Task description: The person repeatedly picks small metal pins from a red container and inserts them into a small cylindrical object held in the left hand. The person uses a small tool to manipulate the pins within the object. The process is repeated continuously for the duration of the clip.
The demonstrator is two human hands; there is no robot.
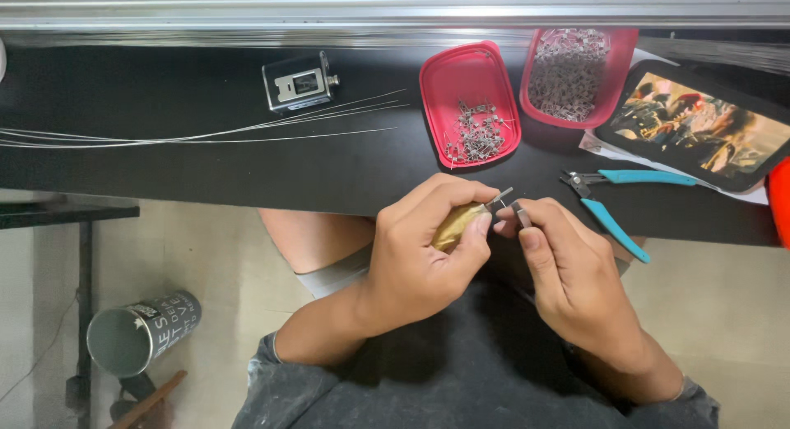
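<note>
A: While both hands sit at lower centre of frame, note grips: left hand (424, 248) wrapped tight round a brass-coloured tool (455, 226), its metal tip poking out toward upper right. Right hand (576, 277) pinches a small grey metal piece (521, 214) betw. thumb and forefinger, fingers closed on it, just beside the tool tip.

B: Tip touching the piece?

A: Can't tell; very near, poss. touching. My read: work is fitting tip to piece, held in the air above the lap, just below the black worktop (164, 174) edge.

B: How to do it well?

A: Judgement only: brace the hands against each other so they don't drift, keep the pinch low on the piece so the end stays in view, feed the tip straight, no twisting.

B: Surroundings?

A: Red tray (436, 79) w. a few loose small metal parts, upper centre; second red tray (617, 75) heaped w. same, to its right. Blue-handled cutters (617, 223) right of hands. Thin wires (206, 132) upper left, small metal box (300, 81) by them. Tablet (699, 124) far right, metal can (140, 334) on the floor lower left.
</note>
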